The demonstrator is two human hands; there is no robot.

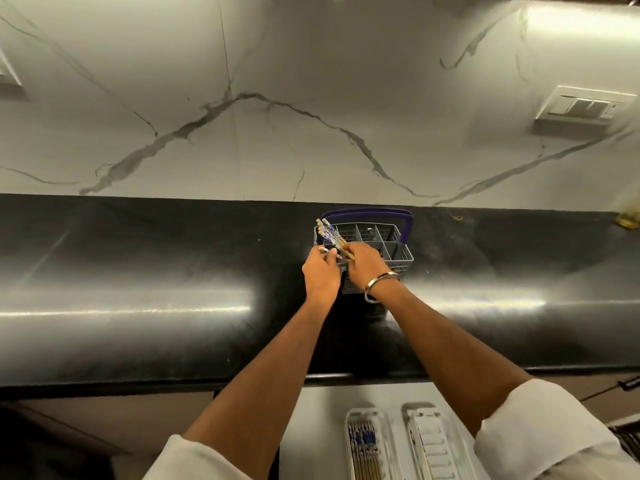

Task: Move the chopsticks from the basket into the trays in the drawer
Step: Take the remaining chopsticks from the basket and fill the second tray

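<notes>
A grey cutlery basket [388, 239] with a purple handle stands on the black counter by the wall. A bunch of pale chopsticks [329, 234] with blue patterns leans out of its front left compartment. My right hand [365, 263], with a metal bangle on the wrist, grips the chopsticks low down. My left hand [321, 271] is beside it with its fingers pinching the same bunch. Below the counter edge the open drawer holds a white tray [389, 441] with several chopsticks [365, 452] in it and a second white tray [453, 441] with a slotted insert.
The glossy black counter [138, 289] runs the full width. A marble-patterned wall [277, 98] rises behind it, with a switch plate [581, 105] at the right. The white drawer floor [322, 427] shows left of the trays.
</notes>
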